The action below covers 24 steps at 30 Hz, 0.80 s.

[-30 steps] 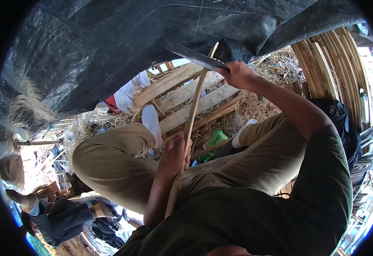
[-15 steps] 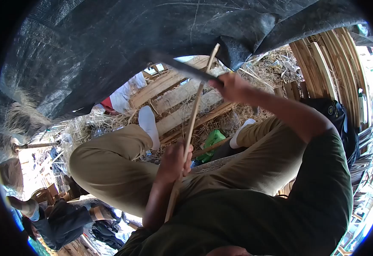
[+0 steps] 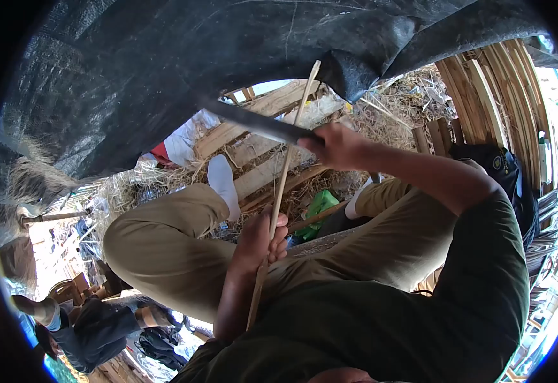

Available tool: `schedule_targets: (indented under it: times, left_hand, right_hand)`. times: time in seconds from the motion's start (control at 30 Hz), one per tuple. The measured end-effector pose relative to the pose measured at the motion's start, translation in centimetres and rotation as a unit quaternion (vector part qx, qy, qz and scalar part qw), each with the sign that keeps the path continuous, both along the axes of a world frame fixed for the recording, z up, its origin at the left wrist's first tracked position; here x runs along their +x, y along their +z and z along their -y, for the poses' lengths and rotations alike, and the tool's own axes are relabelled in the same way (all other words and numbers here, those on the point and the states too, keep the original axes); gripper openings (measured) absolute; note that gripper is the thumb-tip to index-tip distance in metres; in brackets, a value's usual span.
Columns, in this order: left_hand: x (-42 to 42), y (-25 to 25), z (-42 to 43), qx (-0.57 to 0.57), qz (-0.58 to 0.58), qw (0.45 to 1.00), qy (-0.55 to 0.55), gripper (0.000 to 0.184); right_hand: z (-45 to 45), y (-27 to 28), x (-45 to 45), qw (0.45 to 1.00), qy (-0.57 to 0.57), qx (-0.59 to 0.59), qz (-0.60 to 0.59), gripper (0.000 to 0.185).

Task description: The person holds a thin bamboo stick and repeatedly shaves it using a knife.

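My left hand (image 3: 261, 241) is closed around the lower part of a long, thin wooden stick (image 3: 281, 186). The stick slants up and slightly right, with its lower end against my torso and its pale tip near the dark sheet. In my right hand (image 3: 343, 147) is a machete (image 3: 253, 122), its wide dark blade blurred and pointing up and left. The blade crosses the stick well above my left hand; whether it cuts into the wood I cannot tell. My fingers hide most of the handle.
A dark plastic sheet (image 3: 164, 76) hangs overhead. Below lie wooden planks (image 3: 259, 175), straw and a green plastic bag (image 3: 320, 207). Stacked timber (image 3: 477, 96) and a black bag (image 3: 496, 167) are at right. Another person's legs (image 3: 97, 332) show at lower left.
My right hand and the machete have moved left and slightly down along the stick. The stick's upper end has shifted a little left. My left hand keeps its hold, almost in place.
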<state>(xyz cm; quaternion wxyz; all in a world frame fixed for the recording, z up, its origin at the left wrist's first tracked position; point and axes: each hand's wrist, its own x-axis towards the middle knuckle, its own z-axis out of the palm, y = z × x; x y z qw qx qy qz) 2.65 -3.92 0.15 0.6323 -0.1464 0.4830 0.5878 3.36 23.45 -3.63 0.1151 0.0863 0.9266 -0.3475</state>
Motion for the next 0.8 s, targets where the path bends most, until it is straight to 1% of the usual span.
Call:
schedule_targets:
  times: [0.03,0.13,0.17,0.2,0.27,0.33,0.4,0.43,0.47,0.53,0.57,0.63,0.67,0.73,0.8]
  left_hand:
    - [-0.2,0.1,0.1,-0.003,0.015,1.000,0.005,0.039]
    - [0.1,0.3,-1.2,-0.035,-0.033,0.999,0.018,0.036]
    - [0.1,0.4,-1.2,-0.028,-0.025,0.999,0.016,0.036]
    - [0.1,0.7,-1.1,-0.020,-0.018,1.000,0.013,0.036]
    - [0.3,0.7,-0.7,-0.009,0.003,1.000,0.003,0.035]
    - [0.3,0.2,-0.8,-0.001,0.032,0.999,-0.012,0.033]
    - [-0.4,-0.6,-0.2,0.049,0.078,0.996,0.013,0.033]
    - [-0.6,-0.8,0.0,0.071,0.101,0.992,0.027,0.033]
    - [-0.6,-0.6,0.1,0.058,0.089,0.994,0.028,0.033]
    - [-0.7,-0.1,0.1,0.035,0.062,0.997,0.026,0.033]
    - [-0.6,-0.1,0.2,0.028,0.048,0.998,0.022,0.033]
    - [-0.4,-0.1,-0.4,0.022,0.016,0.999,0.023,0.034]
    - [-0.1,0.0,-0.5,0.002,-0.036,0.999,0.012,0.034]
    - [0.5,0.0,-0.5,-0.042,-0.138,0.989,-0.011,0.036]
    - [0.7,-0.2,-0.2,-0.027,-0.167,0.985,-0.028,0.037]
  right_hand:
    - [0.1,0.0,0.2,0.999,0.025,0.004,-0.024,0.045]
    - [-2.4,0.0,-1.4,0.998,0.020,0.023,0.055,0.058]
    - [-3.5,0.9,-2.3,0.994,-0.026,0.011,0.109,0.057]
    - [-4.5,1.4,-3.2,0.993,-0.046,0.062,0.088,0.055]
    - [-8.1,-1.8,-3.7,0.989,-0.035,0.143,-0.025,0.054]
    - [-6.5,-0.6,-3.3,0.990,-0.023,0.136,0.033,0.054]
    - [-2.8,1.1,-2.1,0.984,-0.077,-0.009,0.161,0.053]
    - [-0.7,2.6,-1.2,0.985,-0.031,-0.026,0.165,0.054]
    - [0.5,1.7,-0.1,0.992,0.035,-0.049,0.109,0.055]
    - [1.1,1.7,0.6,0.997,0.057,-0.024,0.046,0.056]
    - [0.7,1.4,0.5,0.998,0.051,-0.002,0.031,0.056]
    - [-1.8,1.5,-1.3,0.997,0.051,0.049,-0.006,0.057]
    - [-3.2,2.2,-2.2,0.996,0.025,0.061,0.057,0.057]
    - [-6.2,1.0,-3.7,0.993,-0.024,0.082,0.076,0.057]
    - [-5.5,-1.7,-2.0,0.986,-0.016,0.157,-0.055,0.050]
